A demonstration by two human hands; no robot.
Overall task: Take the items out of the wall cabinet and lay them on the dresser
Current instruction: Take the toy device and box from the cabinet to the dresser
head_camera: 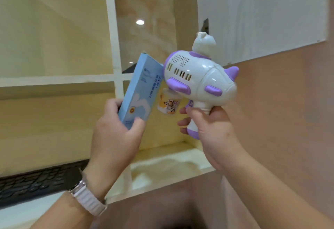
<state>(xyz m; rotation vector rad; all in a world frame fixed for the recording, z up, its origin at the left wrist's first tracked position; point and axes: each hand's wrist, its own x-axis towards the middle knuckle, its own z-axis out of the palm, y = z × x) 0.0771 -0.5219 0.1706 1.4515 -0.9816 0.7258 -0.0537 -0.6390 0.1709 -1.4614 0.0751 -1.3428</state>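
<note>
Cabinet (54, 80) behind; right hand (209, 127) hides toy gun (197, 77) handle.

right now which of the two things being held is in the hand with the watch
The blue box, gripped near its lower end by the left hand, whose wrist wears a white watch. The right hand, with no watch, holds the white and purple toy gun.

A tall light-blue box (140, 91) with printed lettering, tilted with its top leaning left, is held by its lower end just beside a white-and-purple plane-shaped toy gun (197, 77), held upright by its handle, both before the open pale-wood wall cabinet (115, 77).
</note>
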